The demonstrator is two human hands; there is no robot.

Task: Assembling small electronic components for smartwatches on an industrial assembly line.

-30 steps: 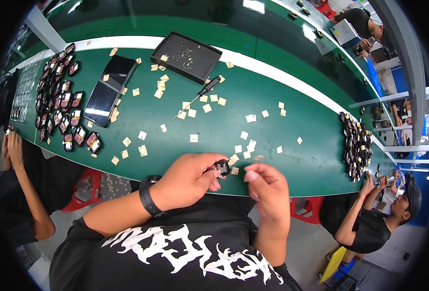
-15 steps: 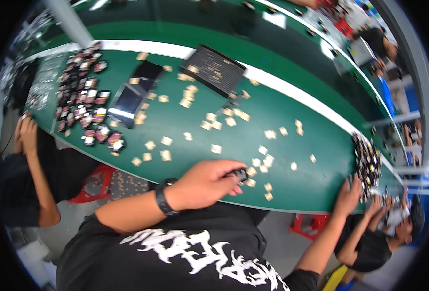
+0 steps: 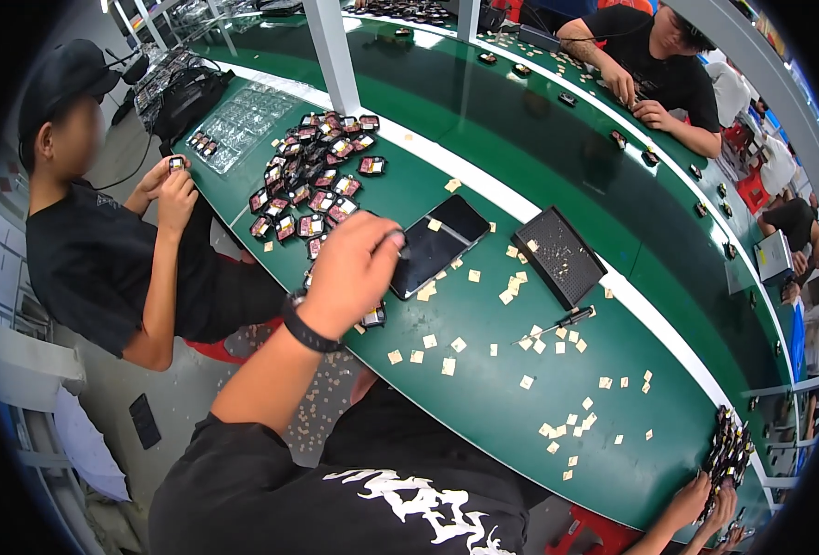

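Observation:
My left hand [image 3: 347, 276], with a black band at the wrist, hovers over the near right edge of a heap of small black modules [image 3: 315, 176] with pinkish faces and white labels. Its fingers are curled closed, and what they hold is hidden. A dark glossy tablet-like panel [image 3: 428, 252] lies just right of the fingertips, a pale square on it. At the far right end of the bench, my right hand [image 3: 685, 504] reaches to another heap of black modules [image 3: 730, 446]. Its fingertips meet that heap and do not show clearly.
A ridged black tray [image 3: 558, 254] holds small bits, with a screwdriver [image 3: 571, 318] beside it. Pale squares [image 3: 526, 382] lie scattered over the green bench [image 3: 465, 416]. At left, a co-worker [image 3: 95, 250] handles a small module. A grey post [image 3: 331, 55] rises behind the heap.
The view has swung left. My left hand has moved from the bench's front middle, where it held a small black module, to the left heap. My right hand remains at the right heap.

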